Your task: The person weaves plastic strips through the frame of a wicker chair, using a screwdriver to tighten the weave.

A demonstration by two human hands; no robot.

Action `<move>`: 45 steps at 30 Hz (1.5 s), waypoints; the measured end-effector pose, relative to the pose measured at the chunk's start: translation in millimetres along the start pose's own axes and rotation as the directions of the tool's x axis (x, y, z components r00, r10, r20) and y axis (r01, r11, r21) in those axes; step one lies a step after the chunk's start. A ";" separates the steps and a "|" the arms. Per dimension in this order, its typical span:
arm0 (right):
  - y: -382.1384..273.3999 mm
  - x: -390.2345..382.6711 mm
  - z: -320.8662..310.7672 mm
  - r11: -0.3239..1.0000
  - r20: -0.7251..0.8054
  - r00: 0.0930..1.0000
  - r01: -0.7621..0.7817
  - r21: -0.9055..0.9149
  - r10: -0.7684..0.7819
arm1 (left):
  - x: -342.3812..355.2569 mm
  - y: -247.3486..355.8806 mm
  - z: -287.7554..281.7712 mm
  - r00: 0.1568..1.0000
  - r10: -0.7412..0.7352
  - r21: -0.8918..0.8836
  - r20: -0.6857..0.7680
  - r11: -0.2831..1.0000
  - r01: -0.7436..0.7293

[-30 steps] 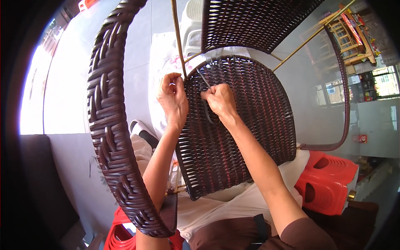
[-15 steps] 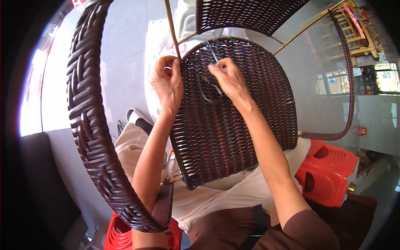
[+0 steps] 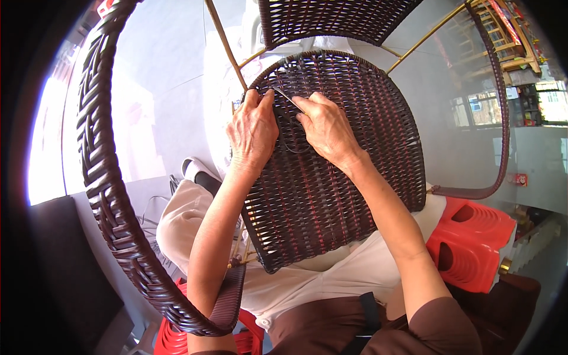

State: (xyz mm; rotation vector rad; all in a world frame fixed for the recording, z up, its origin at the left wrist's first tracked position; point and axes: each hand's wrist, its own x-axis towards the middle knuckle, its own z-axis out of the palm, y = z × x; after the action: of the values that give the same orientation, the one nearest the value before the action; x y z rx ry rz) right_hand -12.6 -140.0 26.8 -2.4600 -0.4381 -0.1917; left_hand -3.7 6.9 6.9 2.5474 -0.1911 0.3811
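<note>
My left hand [image 3: 252, 131] is closed on the upper left of a dark brown woven chair seat [image 3: 331, 195], fingertips bent down and hidden. My right hand [image 3: 326, 127] grips a slender grey implement or strip [image 3: 285, 97], which slants up and left toward my left fingers. A loose dark strand [image 3: 293, 149] loops over the weave below it. A thick braided armrest [image 3: 102, 171] arches along my left, and a woven backrest [image 3: 337, 21] with tan metal rods [image 3: 423, 38] is beyond the seat. My legs in pale trousers are under the seat.
Red plastic stools [image 3: 473, 251] stand at my lower right, more red plastic [image 3: 170, 340] at lower left. A thin curved arm [image 3: 503, 148] of the chair is on the right, wooden furniture [image 3: 506, 38] upper right, a dark upholstered piece [image 3: 68, 254] at left.
My left hand has shifted right and onto the seat's weave. My right hand has stayed near the slender piece, which now slants more sideways toward the left hand. The view has shifted slightly.
</note>
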 end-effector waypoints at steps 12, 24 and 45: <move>-12.2 18.6 -13.0 0.991 0.201 0.979 -0.011 -0.133 0.037 | -0.5 -1.0 1.1 0.999 0.053 0.062 0.013 0.997 -0.054; -9.3 -0.5 16.5 0.993 0.072 0.997 0.003 -0.119 0.006 | -0.8 0.4 1.8 0.999 0.044 0.045 0.018 0.998 -0.045; 2.1 -12.1 50.4 0.985 -0.313 0.945 0.047 -0.169 -0.099 | -3.6 -2.3 -2.8 0.996 0.074 0.054 -0.041 0.996 -0.072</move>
State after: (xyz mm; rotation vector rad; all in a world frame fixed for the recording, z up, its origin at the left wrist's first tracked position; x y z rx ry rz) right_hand -21.6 -114.2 -17.3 -2.5051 -0.3841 -0.6713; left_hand -7.2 10.5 6.9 2.5863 -0.2619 0.4741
